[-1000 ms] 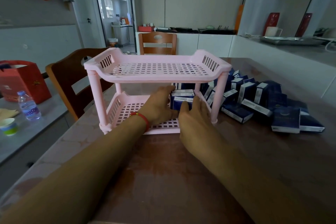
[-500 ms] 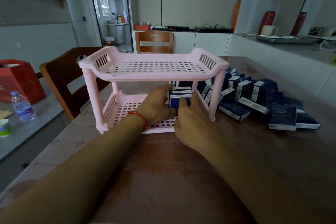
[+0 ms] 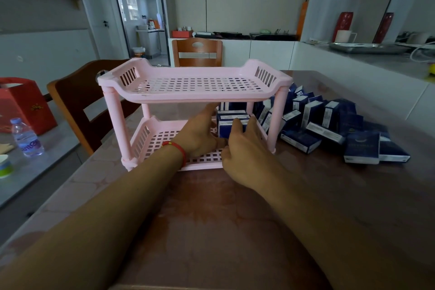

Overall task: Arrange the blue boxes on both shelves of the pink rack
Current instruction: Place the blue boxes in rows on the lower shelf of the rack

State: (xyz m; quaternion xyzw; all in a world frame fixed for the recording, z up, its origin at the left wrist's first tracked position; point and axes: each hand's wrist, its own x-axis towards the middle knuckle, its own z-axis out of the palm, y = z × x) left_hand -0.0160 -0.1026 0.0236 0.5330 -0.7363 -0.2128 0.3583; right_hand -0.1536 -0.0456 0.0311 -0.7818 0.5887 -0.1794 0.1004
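A pink two-shelf rack (image 3: 193, 97) stands on the brown table; its top shelf holds nothing. A few blue boxes (image 3: 226, 122) with white labels stand at the right end of the lower shelf. My left hand (image 3: 200, 135), with a red band at the wrist, reaches under the top shelf and touches the left side of those boxes with straight fingers. My right hand (image 3: 244, 148) presses against their front, fingertips on the top edge. A loose heap of several more blue boxes (image 3: 329, 125) lies on the table right of the rack.
A dark wooden chair (image 3: 77, 101) stands left of the table and another chair (image 3: 197, 52) at its far end. A water bottle (image 3: 26, 138) and red bag (image 3: 22, 103) sit on the grey side table at left. A white counter (image 3: 376, 70) runs along the right.
Both hands have reached a little deeper into the lower shelf, staying against the boxes at its right end. The view has shifted slightly.
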